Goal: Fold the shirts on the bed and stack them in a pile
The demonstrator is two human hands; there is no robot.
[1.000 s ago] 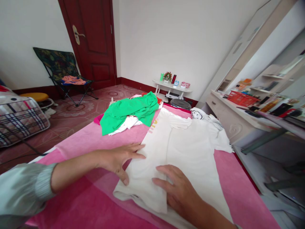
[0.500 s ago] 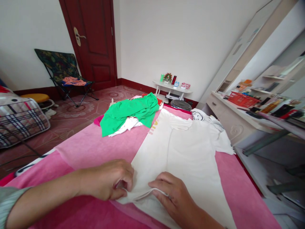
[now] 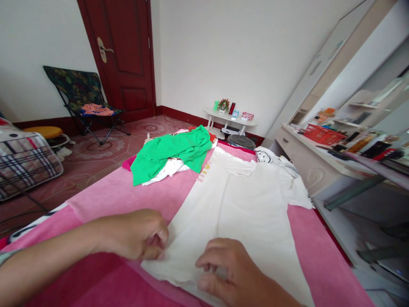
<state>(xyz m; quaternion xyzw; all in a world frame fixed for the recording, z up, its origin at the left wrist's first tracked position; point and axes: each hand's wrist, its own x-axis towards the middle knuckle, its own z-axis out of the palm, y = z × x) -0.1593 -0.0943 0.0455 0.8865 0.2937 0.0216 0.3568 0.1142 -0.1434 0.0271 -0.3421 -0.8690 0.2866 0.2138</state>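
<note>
Pinching white shirt (image 3: 243, 209) hem at bed's (image 3: 121, 192) near edge: left hand (image 3: 140, 234) fisted, right hand (image 3: 226, 273) curled, both grips holding cloth.

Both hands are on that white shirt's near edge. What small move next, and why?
Probably lift the hem of the white fabric T-shirt toward its collar: the left hand and right hand each pinch that edge, and it lies flat on the pink bedcover.

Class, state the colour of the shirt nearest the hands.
The shirt is white; head view.
</note>
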